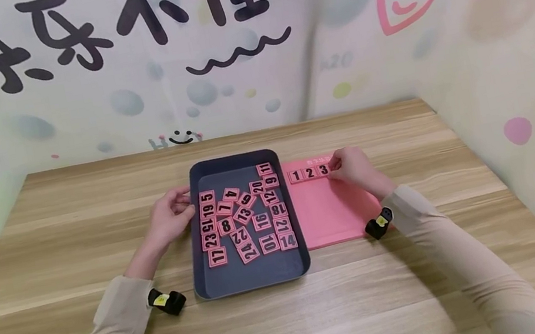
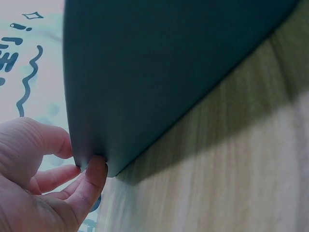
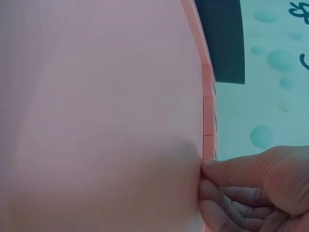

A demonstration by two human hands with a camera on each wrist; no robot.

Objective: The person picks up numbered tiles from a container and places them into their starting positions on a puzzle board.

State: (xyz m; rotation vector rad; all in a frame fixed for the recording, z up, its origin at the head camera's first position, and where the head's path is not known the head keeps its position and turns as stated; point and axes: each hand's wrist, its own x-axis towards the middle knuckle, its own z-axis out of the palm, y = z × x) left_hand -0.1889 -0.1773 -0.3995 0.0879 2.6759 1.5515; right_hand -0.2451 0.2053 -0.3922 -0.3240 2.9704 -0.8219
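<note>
My left hand (image 1: pixel 171 215) holds the dark grey tray (image 1: pixel 228 281) by the upper part of its left side. In the left wrist view, its fingertips (image 2: pixel 99 162) bend against the tray's outer wall (image 2: pixel 154 58) and rim. Pink number tiles (image 1: pixel 242 215) lie scattered inside, several lined up along the left wall. To the right, a pink board (image 1: pixel 335 215) bears the 1 tile (image 1: pixel 296 175) and the 2 tile (image 1: pixel 309 173). My right hand (image 1: pixel 356 166) pinches the 3 tile (image 1: pixel 323 170) at its right end, thumb and finger partly covering it in the right wrist view.
The wooden table (image 1: pixel 377 303) carries the tray and board side by side, the tray's right edge against the board's left. Behind the table stands a printed wall (image 1: pixel 212 99) with dark lettering. A black wrist camera (image 1: pixel 167 301) sits below the left sleeve.
</note>
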